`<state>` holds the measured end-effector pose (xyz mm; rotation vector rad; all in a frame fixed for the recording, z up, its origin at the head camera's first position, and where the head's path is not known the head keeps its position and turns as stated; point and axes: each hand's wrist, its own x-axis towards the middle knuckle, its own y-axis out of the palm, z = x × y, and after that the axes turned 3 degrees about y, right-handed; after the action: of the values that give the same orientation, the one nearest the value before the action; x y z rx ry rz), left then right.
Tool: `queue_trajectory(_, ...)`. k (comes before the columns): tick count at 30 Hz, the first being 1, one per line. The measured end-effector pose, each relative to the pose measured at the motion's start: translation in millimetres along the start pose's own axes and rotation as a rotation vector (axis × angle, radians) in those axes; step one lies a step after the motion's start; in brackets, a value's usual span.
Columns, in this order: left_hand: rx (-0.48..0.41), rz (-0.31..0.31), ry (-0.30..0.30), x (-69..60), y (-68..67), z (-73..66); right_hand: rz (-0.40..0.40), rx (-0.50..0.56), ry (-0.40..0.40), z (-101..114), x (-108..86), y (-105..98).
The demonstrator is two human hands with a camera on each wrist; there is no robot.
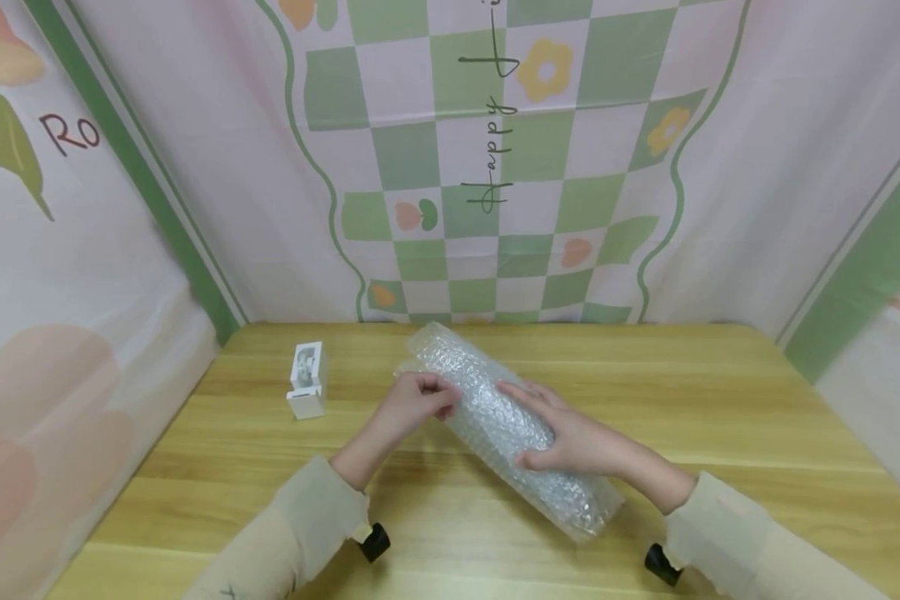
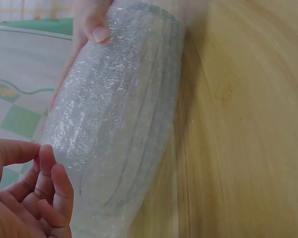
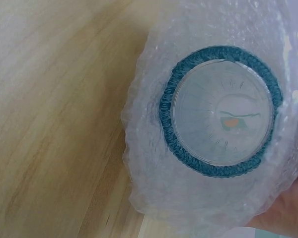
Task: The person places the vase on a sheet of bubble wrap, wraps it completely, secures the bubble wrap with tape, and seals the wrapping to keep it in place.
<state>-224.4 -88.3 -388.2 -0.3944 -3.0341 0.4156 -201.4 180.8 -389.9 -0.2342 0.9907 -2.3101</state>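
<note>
A long clear glass vase (image 3: 216, 114), its ribbed sides blurred by the wrapping, lies slantwise inside bubble wrap (image 1: 487, 408) on the table. In the right wrist view its round end shows through the wrap, edged by a teal ring (image 3: 171, 77). My right hand (image 1: 577, 437) holds the wrapped vase from the right, thumb on the near side and fingers spread over the top and far side. At the upper left edge of the wrap is my left hand (image 1: 417, 402), its thumb and forefinger tips pinched together on the wrap's edge; the other fingers are loosely bent.
A small white box (image 1: 307, 402) with a clear window stands to the left on the wooden table (image 1: 720, 400). Behind the table hangs a green and white checked cloth (image 1: 468, 167), and more printed cloth (image 1: 120, 275) lines the sides.
</note>
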Motion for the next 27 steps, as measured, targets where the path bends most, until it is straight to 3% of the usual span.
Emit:
queue_trajectory(7,0.062,-0.001,0.036,-1.8,0.1,2.3,-0.001,-0.003,0.001,0.2,-0.2,-0.2)
queue_trajectory(20,0.129,-0.012,0.007,-3.6,-3.5,1.4,0.002,-0.004,-0.012,1.2,0.6,1.6)
queue_trajectory(27,0.198,0.064,0.027,-4.3,-6.5,9.5,-0.015,-0.017,-0.004,0.9,0.5,1.6)
